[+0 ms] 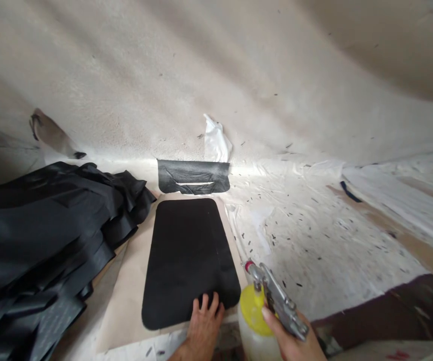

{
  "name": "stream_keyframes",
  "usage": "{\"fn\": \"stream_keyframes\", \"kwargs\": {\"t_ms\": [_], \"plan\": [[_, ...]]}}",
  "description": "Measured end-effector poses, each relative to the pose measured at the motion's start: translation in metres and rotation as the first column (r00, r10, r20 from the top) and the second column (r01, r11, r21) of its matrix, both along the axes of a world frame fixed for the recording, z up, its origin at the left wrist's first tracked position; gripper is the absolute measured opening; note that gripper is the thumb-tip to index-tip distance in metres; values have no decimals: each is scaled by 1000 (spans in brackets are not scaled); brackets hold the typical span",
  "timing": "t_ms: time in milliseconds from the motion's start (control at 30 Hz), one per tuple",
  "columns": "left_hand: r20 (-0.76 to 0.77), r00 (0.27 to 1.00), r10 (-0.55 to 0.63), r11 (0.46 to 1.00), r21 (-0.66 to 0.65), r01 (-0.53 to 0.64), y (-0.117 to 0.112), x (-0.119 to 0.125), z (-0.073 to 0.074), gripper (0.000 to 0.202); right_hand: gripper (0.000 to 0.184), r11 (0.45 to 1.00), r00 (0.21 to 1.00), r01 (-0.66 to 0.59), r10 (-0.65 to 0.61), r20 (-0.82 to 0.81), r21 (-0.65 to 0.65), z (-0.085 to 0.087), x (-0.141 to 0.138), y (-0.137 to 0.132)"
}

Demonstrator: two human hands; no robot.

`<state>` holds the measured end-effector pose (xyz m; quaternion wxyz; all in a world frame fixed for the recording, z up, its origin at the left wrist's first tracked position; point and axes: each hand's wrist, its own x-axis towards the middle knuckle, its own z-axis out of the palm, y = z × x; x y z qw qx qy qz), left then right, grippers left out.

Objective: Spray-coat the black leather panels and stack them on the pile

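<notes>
A flat black panel with rounded corners [188,255] lies on a beige sheet of paper [128,296]. My left hand [203,323] rests on the panel's near edge, fingers spread flat. My right hand [289,338] is wrapped round the handle of a metal spray gun [274,296], which has a yellow-lidded cup [254,321] under it. The gun's nozzle sits just right of the panel's lower right corner, tilted towards the far left.
A heap of black cut pieces [47,235] fills the left side. Another black piece with a slot [194,176] lies beyond the panel, with a white rag [216,140] behind it. Plastic sheeting speckled with black bits [314,225] covers the right.
</notes>
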<state>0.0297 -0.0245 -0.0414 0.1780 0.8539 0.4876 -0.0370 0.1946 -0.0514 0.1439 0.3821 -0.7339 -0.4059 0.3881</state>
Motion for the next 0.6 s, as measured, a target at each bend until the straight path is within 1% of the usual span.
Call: {"fn": "stream_keyframes", "kwargs": {"t_ms": [67,167,400,533,600], "plan": [[3,1000,7,1000,5,-7,0,0,-3,47,44,1000,1000,-3,3,-21,10,4,1,3],[-3,1000,12,1000,-8,-12,0,-1,-3,46,43,1000,1000,-2,2,-16,9,6,2,4],[-14,1000,-1,1000,7,1,0,-1,1,48,40,998,998,28,-31,53,50,-2,9,4],[-22,1000,13,1000,-5,-13,0,0,3,48,44,999,1000,-4,3,20,36,-1,13,0],[-25,1000,14,1000,-1,-15,0,0,4,48,43,1000,1000,6,-6,7,20,-2,14,-5]]}}
